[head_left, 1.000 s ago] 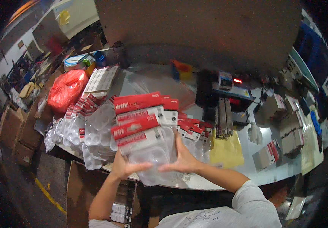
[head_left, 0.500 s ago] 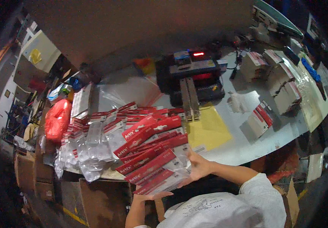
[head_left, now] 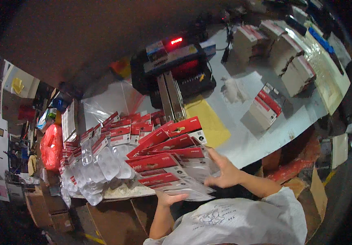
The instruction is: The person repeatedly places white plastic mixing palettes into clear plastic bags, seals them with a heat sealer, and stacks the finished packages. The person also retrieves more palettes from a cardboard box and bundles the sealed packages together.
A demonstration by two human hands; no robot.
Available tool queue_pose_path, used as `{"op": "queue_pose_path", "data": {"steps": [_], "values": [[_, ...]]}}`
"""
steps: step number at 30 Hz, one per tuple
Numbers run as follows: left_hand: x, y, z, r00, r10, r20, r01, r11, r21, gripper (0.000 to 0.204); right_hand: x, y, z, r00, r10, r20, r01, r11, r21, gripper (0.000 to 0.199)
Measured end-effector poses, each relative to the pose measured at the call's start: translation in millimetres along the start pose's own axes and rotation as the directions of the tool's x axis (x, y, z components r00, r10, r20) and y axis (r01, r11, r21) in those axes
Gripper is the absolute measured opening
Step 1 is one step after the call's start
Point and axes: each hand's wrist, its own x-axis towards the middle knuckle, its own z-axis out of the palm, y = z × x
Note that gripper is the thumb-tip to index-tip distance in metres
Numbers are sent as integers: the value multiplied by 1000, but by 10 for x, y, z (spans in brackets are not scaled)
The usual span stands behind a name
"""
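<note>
A fanned stack of clear plastic packs with red header cards (head_left: 155, 162) is between my hands, over the table's near edge. My left hand (head_left: 170, 199) supports it from below at the lower left. Its thumb lies along the bottom pack, and the other fingers are hidden under the stack. Along the stack's right side is my right hand (head_left: 228, 171), its thumb and fingers spread around the clear ends of the packs. More blister packs with red cards (head_left: 106, 161) lie in a heap just left of the stack.
A black machine (head_left: 174, 67) with a lit red display stands at the back, a metal track reaching toward me. A yellow sheet (head_left: 208, 124) lies beside it. Card stacks (head_left: 288, 53) and a smaller card pile (head_left: 263, 108) sit to the right. A red plastic bag (head_left: 51, 147) is far left.
The view has swung to the right. The packs in my hands have shifted and lie more level, with a hang-hole card now showing on top. My right thumb and fingers have spread wider.
</note>
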Motion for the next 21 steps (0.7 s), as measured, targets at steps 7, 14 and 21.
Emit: {"op": "queue_pose_path", "data": {"steps": [7,14,21], "values": [[-299,-215,141,976,46,-214,-49,999,-5,96,-180,16,401,943,33,-332,-131,952,-278,60],[-531,-322,-117,925,-102,-366,29,980,-199,85,-170,-43,302,821,-150,-551,-88,920,-382,63],[-500,-213,-71,996,-59,62,77,933,-353,95,-215,-48,278,990,15,-142,-71,915,-397,60]]}}
